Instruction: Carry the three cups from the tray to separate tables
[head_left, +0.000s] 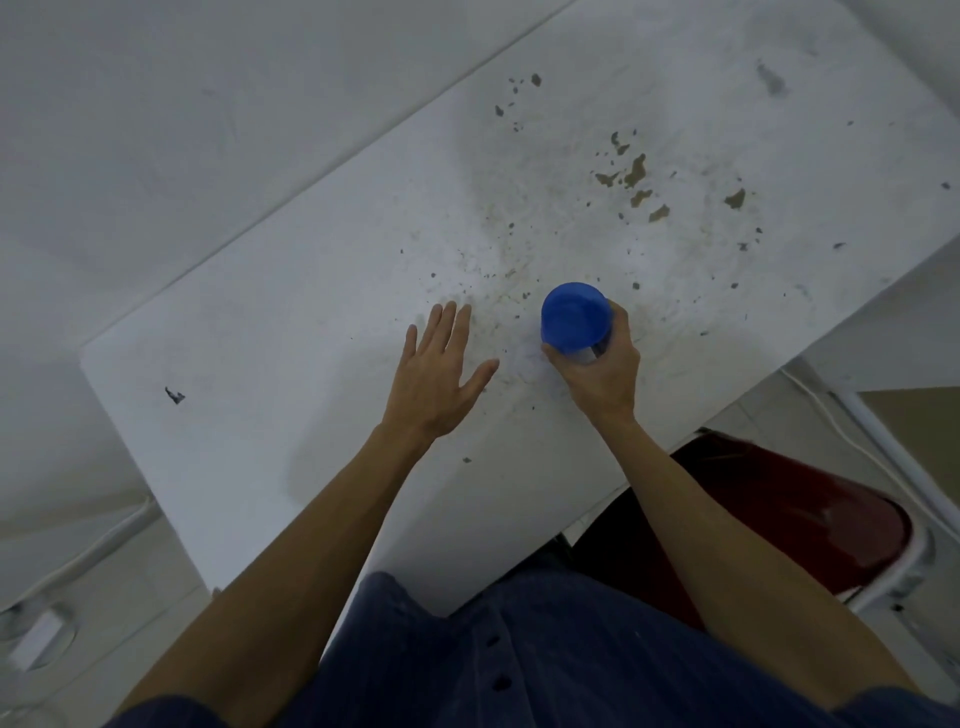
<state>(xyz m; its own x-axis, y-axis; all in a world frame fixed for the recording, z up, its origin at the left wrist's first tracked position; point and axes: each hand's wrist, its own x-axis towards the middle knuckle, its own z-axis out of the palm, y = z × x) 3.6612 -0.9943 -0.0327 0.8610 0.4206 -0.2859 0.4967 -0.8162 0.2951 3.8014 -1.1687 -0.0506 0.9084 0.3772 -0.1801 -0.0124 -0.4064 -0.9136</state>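
Note:
A blue plastic cup (574, 318) stands on a worn white table (270, 364), near its middle. My right hand (602, 371) wraps around the cup's near side, with fingers on both flanks. My left hand (441, 371) hovers flat over the tabletop just left of the cup, fingers spread and holding nothing. No tray and no other cups are in view.
The tabletop has chipped, stained patches (631, 174) toward the far right. A dark red chair seat (810, 514) with a white frame sits under the table's near right edge. A white wall (156, 130) runs along the table's far left side.

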